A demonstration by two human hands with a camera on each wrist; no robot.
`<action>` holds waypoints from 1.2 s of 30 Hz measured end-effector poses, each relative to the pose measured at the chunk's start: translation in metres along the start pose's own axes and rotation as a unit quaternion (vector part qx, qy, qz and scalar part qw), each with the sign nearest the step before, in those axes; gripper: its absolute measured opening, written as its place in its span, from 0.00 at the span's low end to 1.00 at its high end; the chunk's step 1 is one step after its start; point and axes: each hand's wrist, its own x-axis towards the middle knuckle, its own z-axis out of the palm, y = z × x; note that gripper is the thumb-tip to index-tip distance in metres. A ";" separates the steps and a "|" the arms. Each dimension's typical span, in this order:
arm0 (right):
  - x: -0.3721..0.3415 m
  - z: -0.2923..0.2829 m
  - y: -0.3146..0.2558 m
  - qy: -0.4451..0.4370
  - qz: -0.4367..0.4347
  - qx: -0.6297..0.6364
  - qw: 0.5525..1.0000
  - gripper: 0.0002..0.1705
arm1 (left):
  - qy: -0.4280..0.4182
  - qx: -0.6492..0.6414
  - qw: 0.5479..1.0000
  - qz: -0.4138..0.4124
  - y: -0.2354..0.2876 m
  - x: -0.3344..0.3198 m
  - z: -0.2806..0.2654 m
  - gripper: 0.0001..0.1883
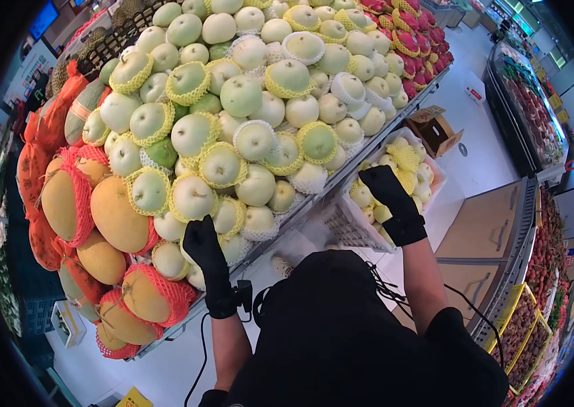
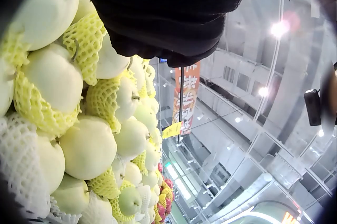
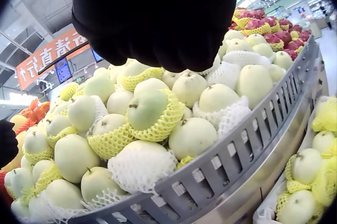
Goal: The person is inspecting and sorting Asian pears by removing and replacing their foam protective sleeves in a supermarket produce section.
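Observation:
My left hand (image 1: pixel 205 252), in a black glove, is held with curled fingers over the front edge of a heap of pale green melons (image 1: pixel 255 184). Many of these melons wear yellow or white foam nets. In the left wrist view the gloved left hand (image 2: pixel 163 16) overlaps the top of the heap, with no item showing in it. Out to the right, my right hand (image 1: pixel 390 197) is above a white crate (image 1: pixel 349 229) of similar netted melons. The right wrist view shows the gloved right hand (image 3: pixel 155 21) as a fist, its palm side hidden.
Large orange-yellow melons (image 1: pixel 119 211) in red nets lie at the left end. Dragon fruit (image 1: pixel 417 42) is piled at the far right. A slatted grey rail (image 3: pixel 231 163) borders the heap. An open cardboard box (image 1: pixel 434 132) stands behind the crate; cables (image 1: pixel 388 288) hang beside my body.

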 end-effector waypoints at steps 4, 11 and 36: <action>-0.015 -0.014 0.059 0.023 -0.028 -0.039 0.999 0.15 | -0.029 -0.038 0.999 -0.003 0.004 -0.017 0.032 0.11; -0.046 -0.062 0.154 -0.024 -0.063 -0.128 0.989 0.10 | -0.101 -0.005 0.993 0.060 0.003 -0.057 0.104 0.14; -0.122 -0.099 0.301 0.023 0.105 0.005 0.994 0.14 | -0.233 -0.015 0.969 -0.077 -0.048 -0.156 0.228 0.21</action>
